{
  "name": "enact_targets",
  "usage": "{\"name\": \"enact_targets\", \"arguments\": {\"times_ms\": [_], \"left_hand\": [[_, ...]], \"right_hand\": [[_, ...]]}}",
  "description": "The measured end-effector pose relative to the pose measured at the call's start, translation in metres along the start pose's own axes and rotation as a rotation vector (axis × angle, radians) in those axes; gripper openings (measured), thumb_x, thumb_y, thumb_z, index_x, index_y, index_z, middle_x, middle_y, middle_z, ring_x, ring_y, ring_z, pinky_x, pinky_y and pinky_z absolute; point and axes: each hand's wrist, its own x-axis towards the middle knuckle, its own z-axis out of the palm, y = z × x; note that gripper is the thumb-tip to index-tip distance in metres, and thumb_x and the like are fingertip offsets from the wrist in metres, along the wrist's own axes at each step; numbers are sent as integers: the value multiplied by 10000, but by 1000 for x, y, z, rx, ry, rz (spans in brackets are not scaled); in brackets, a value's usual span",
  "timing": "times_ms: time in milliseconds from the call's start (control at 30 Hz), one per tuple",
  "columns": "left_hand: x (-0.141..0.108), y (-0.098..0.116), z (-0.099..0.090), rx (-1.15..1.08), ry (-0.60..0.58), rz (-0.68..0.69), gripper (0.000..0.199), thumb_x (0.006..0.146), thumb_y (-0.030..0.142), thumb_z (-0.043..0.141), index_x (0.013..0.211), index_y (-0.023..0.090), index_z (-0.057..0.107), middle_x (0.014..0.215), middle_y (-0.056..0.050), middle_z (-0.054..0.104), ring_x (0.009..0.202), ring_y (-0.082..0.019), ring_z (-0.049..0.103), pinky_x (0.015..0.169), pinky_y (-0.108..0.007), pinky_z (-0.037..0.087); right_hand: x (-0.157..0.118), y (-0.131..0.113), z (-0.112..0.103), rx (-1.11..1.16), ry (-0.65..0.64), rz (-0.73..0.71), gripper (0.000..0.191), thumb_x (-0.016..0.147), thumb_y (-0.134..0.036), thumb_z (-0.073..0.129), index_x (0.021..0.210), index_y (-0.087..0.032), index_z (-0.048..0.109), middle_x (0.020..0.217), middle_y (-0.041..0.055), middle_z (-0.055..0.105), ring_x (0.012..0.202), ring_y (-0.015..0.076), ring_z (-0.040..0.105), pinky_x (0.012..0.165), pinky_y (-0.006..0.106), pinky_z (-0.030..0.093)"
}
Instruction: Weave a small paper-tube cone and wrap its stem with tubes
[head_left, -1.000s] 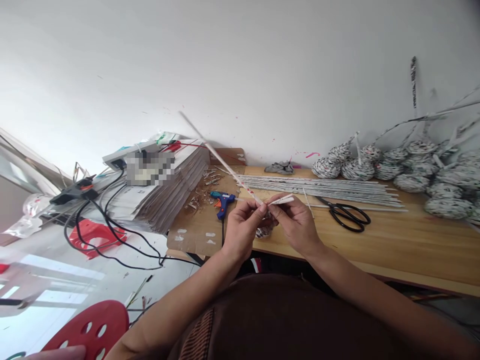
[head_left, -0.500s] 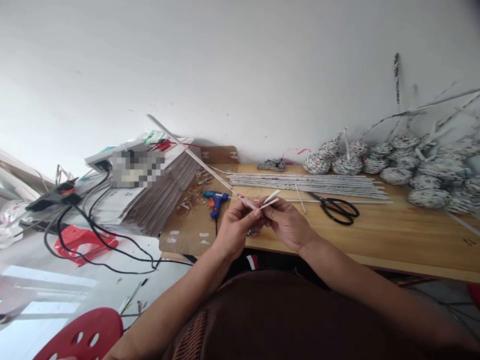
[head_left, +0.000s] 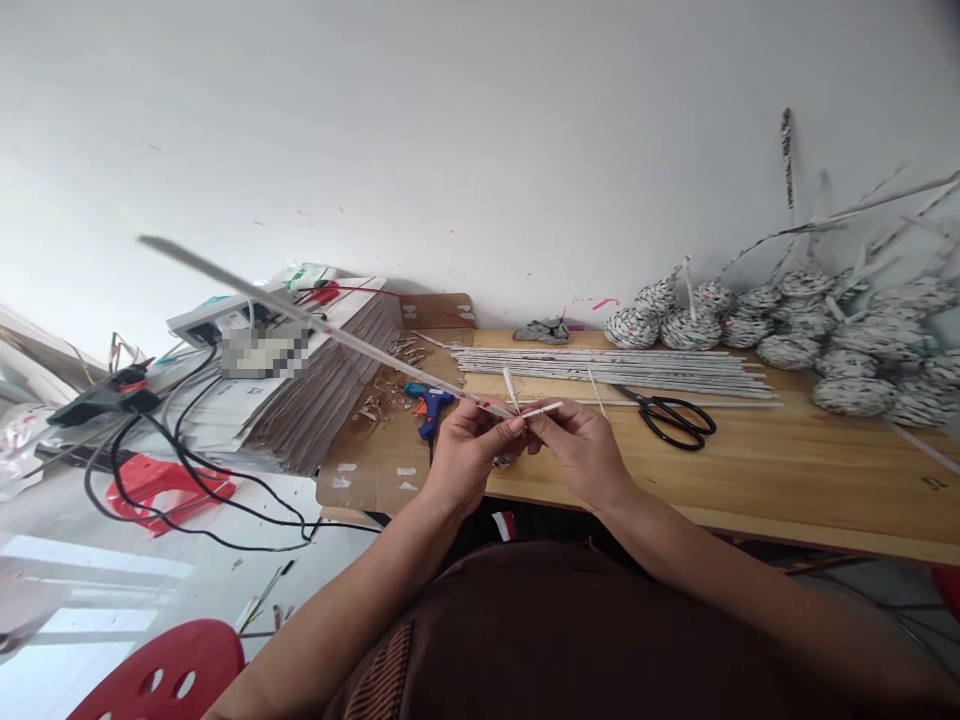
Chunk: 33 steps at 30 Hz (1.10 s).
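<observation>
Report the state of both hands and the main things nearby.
Left hand: pinching the long paper rod
Right hand: closed at the short white ends
Long paper rod: slanting up leftward
Woven piece: mostly hidden beneath the hands
Glue gun: lying down, corded, unheld
Scissors: flat on the table, unheld
Paper rods: laid side by side
Woven balls: heaped
Paper stack: piled high

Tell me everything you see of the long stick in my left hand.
The long stick is thin, nearly straight and whitish, with red marks near the left hand, and looks like rolled paper. That hand grips its lower part; it slants up leftward, passing in front of the paper stack. Its far end is blurred.
</observation>
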Motion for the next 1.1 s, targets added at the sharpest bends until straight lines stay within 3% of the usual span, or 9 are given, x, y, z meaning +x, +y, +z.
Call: {"name": "enact_targets", "arguments": {"times_ms": [100, 200, 433, 633, 867, 1100], "left_hand": [[0, 1, 2, 8, 12, 13, 273, 642, 242, 863, 730, 141, 625, 654, -7, 676, 603, -130, 658, 618, -257, 553], [-1, 3, 3, 6, 25, 26, 264, 632, 231, 868, 717, 136, 637, 649, -6, 682, 592, -115, 650, 605, -230, 542], [-3, 7, 3, 73, 8, -20, 246, 650, 258, 854, 775, 125, 690, 691, -31, 704, 636, -143, 677, 649, -259, 557], [-6, 4, 3, 111, 12, 9, 272, 667, 283, 847, 849, 146, 699, 781, -34, 710, 712, -131, 667, 704, -259, 552], [1, 1, 9, 110, 102, 15, 307, 661, 330, 847, 761, 147, 622, 696, 0, 647, 600, -100, 605, 600, -240, 534], [8, -3, 11, 97, 130, 46, 330, 657, 342, 844, 781, 153, 603, 718, 13, 626, 602, -92, 584, 584, -230, 534]], "right_hand": [[-7, -11, 3, -106, -13, -87, 140, 778, -353, 755, 771, -213, 757, 726, 4, 688, 622, 116, 589, 628, 269, 519], [-10, -15, 4, -86, -12, -75, 125, 741, -327, 789, 765, -211, 746, 770, 14, 711, 715, 144, 640, 692, 288, 544], [-4, -3, 5, -26, 81, 10, 207, 694, -367, 823, 671, -197, 708, 631, -15, 655, 564, 105, 566, 570, 256, 503], [-1, -1, 4, -26, 120, 8, 238, 682, -376, 826, 678, -193, 674, 673, -18, 642, 559, 90, 494, 535, 242, 415], [6, 0, 5, 67, 135, 93, 255, 662, -375, 822, 676, -189, 648, 637, -30, 581, 566, 90, 466, 511, 229, 375], [11, -2, 1, -40, 87, -33, 219, 720, -369, 793, 781, -207, 658, 681, -26, 618, 620, 107, 521, 560, 238, 429]]}}
